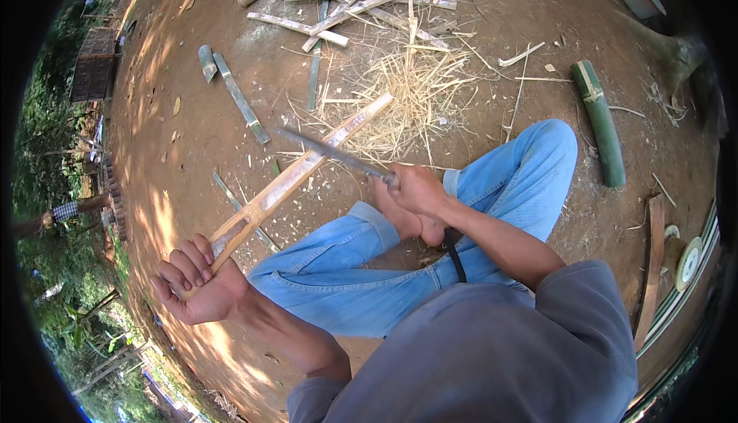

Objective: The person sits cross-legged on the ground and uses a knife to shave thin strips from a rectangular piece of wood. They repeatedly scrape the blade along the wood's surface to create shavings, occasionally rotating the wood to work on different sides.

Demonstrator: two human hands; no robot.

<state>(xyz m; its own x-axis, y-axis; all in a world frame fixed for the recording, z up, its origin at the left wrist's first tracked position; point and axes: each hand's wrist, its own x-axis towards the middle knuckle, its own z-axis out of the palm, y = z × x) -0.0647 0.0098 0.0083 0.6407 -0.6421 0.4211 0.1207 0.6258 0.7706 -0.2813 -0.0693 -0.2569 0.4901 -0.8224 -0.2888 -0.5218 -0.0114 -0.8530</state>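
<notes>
My left hand [201, 285] is closed round the near end of a split bamboo strip [288, 179], which slants up and away to the right over the ground. Its pale inner side, with a whitish lining, faces up. In my right hand [419, 191] is the handle of a knife [338, 154]. The long grey blade points left and lies across the strip, beyond its middle; whether the edge bites into the wood I cannot tell. Past the strip's far end is a heap of thin bamboo shavings [415, 92].
Several split bamboo pieces [369, 0] lie piled at the far side. A green bamboo section [598, 127] is on the dirt to the right, and a narrow bamboo strip [240, 99] to the left. My jeans-clad legs [507, 185] are folded before me. A brown plank [652, 269] lies at the right.
</notes>
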